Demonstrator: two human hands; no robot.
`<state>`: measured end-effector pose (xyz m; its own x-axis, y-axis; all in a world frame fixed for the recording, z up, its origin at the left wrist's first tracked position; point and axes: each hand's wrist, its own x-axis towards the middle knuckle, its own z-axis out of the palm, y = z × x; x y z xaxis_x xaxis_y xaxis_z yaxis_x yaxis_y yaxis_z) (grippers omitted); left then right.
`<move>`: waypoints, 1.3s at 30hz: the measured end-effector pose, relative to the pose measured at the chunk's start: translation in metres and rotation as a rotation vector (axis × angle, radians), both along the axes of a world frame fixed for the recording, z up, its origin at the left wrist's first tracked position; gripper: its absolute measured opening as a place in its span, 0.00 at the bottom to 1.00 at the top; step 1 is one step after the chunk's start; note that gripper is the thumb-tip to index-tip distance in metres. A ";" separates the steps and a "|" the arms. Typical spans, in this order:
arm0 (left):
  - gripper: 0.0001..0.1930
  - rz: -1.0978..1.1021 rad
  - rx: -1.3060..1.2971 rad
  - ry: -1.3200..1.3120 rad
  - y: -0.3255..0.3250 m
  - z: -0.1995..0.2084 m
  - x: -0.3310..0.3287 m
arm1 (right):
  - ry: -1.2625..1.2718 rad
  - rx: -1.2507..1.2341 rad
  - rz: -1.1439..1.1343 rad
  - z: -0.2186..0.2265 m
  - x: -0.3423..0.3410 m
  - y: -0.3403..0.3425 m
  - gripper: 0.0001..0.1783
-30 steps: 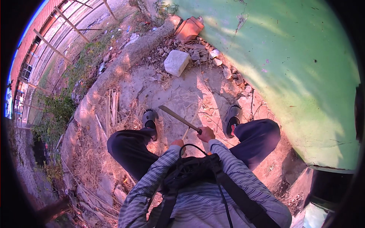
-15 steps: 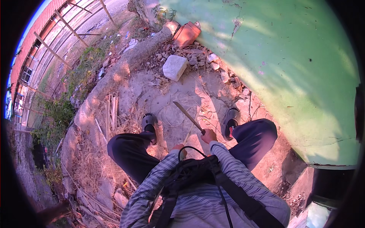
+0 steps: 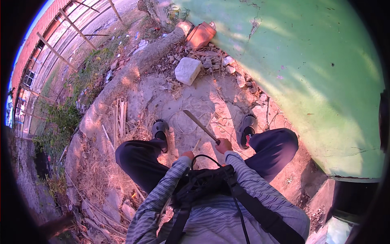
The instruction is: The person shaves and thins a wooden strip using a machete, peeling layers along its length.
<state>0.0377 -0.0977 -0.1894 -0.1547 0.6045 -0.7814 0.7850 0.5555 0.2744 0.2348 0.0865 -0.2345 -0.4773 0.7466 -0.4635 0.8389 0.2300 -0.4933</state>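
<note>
My right hand (image 3: 223, 146) is closed round the handle of a long knife (image 3: 200, 125). Its narrow, dark blade slants away to the upper left, above the ground between my feet. To the left, close to my body, my left hand (image 3: 188, 155) is closed, partly covered by my sleeve and a black cord. A thin pale strip (image 3: 197, 144), like split bamboo or cane, sticks up from it toward the knife. The strip's lower end is hidden.
My shoes (image 3: 161, 129) stand apart on dusty concrete. A bundle of pale split strips (image 3: 120, 118) lies left of them amid dry shavings. Ahead sit a whitish stone block (image 3: 188, 71), rubble and an orange clay piece (image 3: 201, 35). A green wall (image 3: 308, 81) rises on the right.
My left hand has drawn back slightly toward my body and left. The knife tip has shifted a little left and nearer; my right hand is almost in the same place.
</note>
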 end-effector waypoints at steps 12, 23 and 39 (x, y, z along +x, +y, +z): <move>0.18 0.013 0.076 -0.008 0.002 -0.027 0.008 | -0.072 -0.040 -0.119 -0.020 0.018 0.003 0.19; 0.18 -0.188 0.073 -0.010 -0.037 -0.006 0.008 | -0.150 -0.082 -0.146 -0.021 0.021 0.004 0.18; 0.20 0.022 -0.011 -0.045 -0.049 0.044 0.005 | -0.205 -0.072 -0.290 -0.037 0.030 0.001 0.19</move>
<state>0.0424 -0.1463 -0.1458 -0.1318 0.5928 -0.7945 0.7596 0.5753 0.3033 0.2651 0.0878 -0.2714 -0.1417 0.7992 -0.5841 0.9475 -0.0615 -0.3139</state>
